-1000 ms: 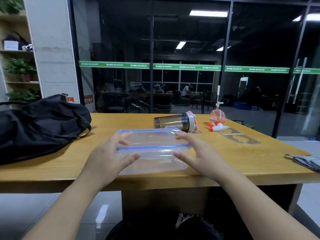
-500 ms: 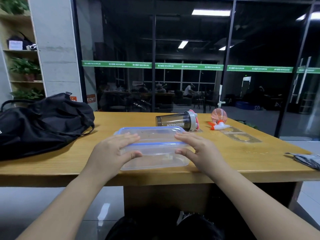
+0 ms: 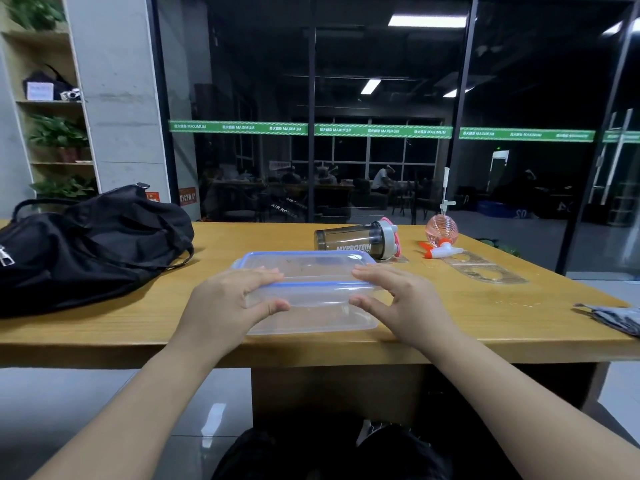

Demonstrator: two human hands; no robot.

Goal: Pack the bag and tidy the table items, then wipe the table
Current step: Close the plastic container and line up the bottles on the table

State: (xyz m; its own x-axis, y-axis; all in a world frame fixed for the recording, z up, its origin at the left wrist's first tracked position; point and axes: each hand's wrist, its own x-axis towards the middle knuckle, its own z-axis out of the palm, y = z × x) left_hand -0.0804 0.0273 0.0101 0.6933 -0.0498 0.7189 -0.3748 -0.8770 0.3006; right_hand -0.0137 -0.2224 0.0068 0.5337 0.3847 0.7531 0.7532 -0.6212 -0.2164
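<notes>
A clear plastic food container (image 3: 311, 271) with a blue-rimmed lid lies on the wooden table (image 3: 138, 323) near its front edge. My left hand (image 3: 228, 299) lies on the container's left end, fingers flat on the lid and thumb against the front wall. My right hand (image 3: 398, 299) mirrors it on the right end. A black duffel bag (image 3: 86, 251) slumps at the table's left. A grey shaker bottle (image 3: 353, 240) lies on its side behind the container. A pink spray bottle (image 3: 441, 233) lies to its right. A grey cloth (image 3: 613, 317) sits at the table's right edge.
A clear perforated plastic piece (image 3: 485, 268) lies flat right of the spray bottle. A glass wall (image 3: 311, 133) runs behind the table's far edge. Shelves with plants (image 3: 55, 133) stand at the back left. Tiled floor shows below the front edge.
The lid's near edge, raised a second ago, now sits flat on the container. Both hands have settled lower, with the fingers laid on the lid.
</notes>
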